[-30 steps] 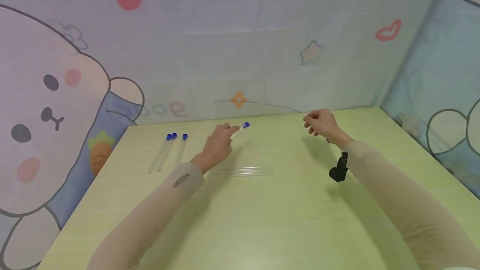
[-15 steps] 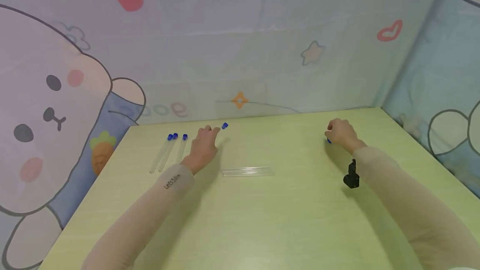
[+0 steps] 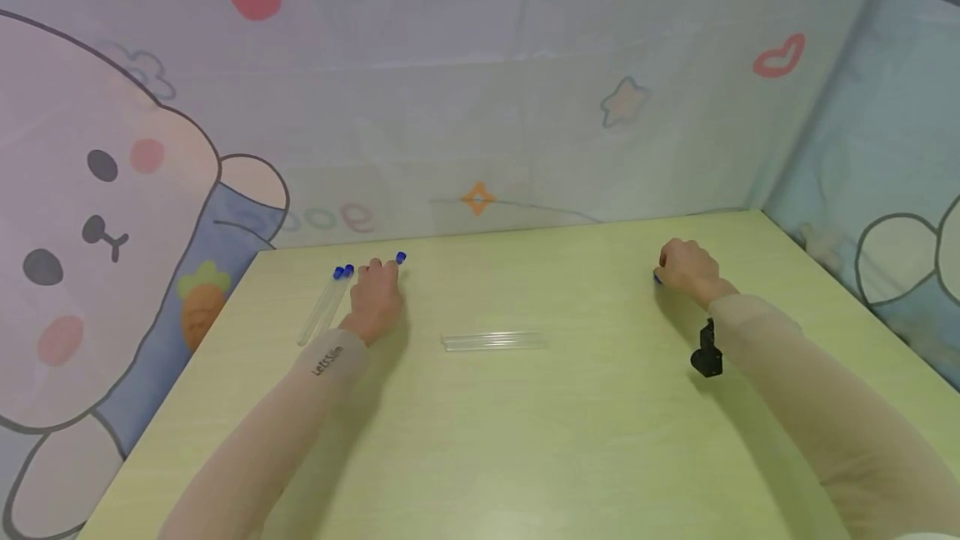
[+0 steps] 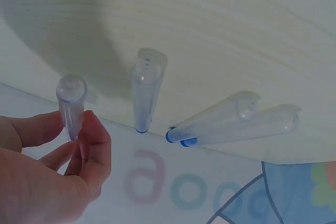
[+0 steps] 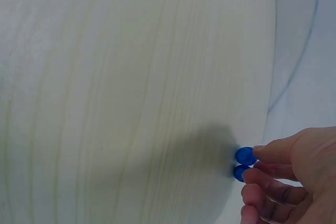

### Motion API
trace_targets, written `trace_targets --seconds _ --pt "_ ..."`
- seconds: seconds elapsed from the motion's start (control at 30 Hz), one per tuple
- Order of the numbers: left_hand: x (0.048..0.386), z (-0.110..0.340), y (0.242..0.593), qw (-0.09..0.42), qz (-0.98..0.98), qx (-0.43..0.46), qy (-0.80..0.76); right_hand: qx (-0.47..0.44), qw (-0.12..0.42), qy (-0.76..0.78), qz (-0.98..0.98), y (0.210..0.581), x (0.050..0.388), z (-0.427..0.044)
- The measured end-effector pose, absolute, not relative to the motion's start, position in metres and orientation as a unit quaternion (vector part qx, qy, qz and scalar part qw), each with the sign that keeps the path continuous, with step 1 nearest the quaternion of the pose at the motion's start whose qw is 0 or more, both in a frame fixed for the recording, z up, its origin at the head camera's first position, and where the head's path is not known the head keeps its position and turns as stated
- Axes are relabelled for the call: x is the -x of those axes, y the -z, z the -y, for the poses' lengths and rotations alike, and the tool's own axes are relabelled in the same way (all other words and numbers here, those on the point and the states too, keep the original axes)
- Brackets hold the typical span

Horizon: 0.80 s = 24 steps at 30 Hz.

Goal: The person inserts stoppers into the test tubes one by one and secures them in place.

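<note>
Item one: capped clear tube point(image 4: 72, 106), pinched between thumb and fingers of the left hand point(image 3: 375, 298); at lower left of the left-wrist view, rounded end towards the lens, long axis strongly foreshortened and running down into the grip. In the head view, its blue cap point(image 3: 401, 257) shows just past the fingers, left of centre. Item two: single tube point(image 4: 146, 87), lying on the table point(image 3: 525, 440) just right of the held one in the left-wrist view, apart from it, long axis nearly upright in that frame. Item three: two slanting tubes point(image 4: 210, 120), farther right in the same view, blue ends close together, bodies spreading towards the right edge. The left hand is much the nearer to all of these. Item four: clear rods point(image 3: 491, 342), mid-frame in the head view, laid sideways, no caps visible; also nearer the left hand. Item five: upper blue cap point(image 5: 245, 156) and lower blue cap point(image 5: 241, 173), lower right of the right-wrist view, at the bent fingertips of the right hand point(image 3: 688, 269); thumb against the upper one, firmness of any pinch cannot be told. Hidden or doubtful: single tube covered by the left hand in the head view; held tube's body likewise; whatever lies beneath the two caps; exact count of the rods.
</note>
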<state>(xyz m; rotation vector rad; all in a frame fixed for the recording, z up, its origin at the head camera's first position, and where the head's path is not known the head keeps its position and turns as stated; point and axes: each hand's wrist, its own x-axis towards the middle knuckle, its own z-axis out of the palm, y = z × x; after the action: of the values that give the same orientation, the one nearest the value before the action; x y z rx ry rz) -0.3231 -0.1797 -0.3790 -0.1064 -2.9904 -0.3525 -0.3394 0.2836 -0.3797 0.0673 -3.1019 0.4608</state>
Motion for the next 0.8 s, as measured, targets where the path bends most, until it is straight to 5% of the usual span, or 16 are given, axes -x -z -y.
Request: trace_targets --seconds 0.8 --pt "0.323 0.196 0.387 0.053 0.995 0.002 0.085 -0.048 0.004 -0.143 0.989 0.387 0.342 -0.279"
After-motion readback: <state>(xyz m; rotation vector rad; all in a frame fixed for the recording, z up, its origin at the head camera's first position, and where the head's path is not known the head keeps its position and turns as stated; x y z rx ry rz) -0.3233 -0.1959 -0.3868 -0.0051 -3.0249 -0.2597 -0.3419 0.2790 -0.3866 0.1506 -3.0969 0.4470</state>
